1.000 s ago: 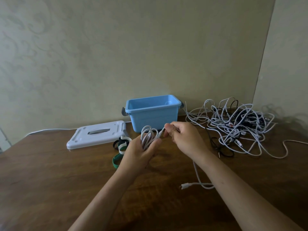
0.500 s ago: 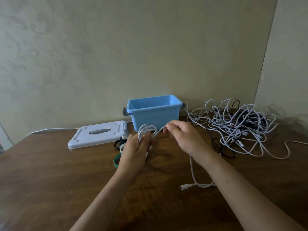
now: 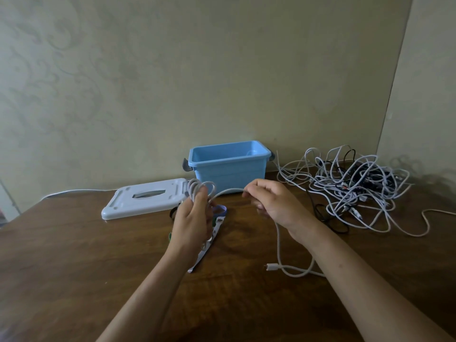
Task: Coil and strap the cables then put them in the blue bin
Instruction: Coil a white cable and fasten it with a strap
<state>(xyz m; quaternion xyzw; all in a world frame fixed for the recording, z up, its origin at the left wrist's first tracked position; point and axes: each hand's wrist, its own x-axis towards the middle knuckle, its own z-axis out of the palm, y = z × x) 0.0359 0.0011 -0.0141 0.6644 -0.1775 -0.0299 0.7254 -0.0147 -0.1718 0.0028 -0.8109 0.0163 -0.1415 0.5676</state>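
Note:
My left hand (image 3: 192, 222) grips a bundle of white cable loops (image 3: 197, 190) whose tops stick up above the fingers. From the loops a stretch of the same white cable runs right to my right hand (image 3: 274, 206), which pinches it. Below that hand the cable hangs to the table and ends in a white plug (image 3: 271, 267). The open blue bin (image 3: 229, 166) stands behind both hands against the wall. A tangled pile of white and black cables (image 3: 352, 191) lies to the right. Several straps (image 3: 217, 215) lie under my left hand, partly hidden.
The bin's white lid (image 3: 145, 198) lies flat left of the bin. A loose white cable (image 3: 427, 218) trails toward the table's right edge. The wall runs close behind everything. Brown wooden table (image 3: 74, 267) spreads in front of my arms.
My right hand has slid to the right along the cable, away from the loops. My left hand turned and lifted the loops slightly. The plug end has been drawn closer.

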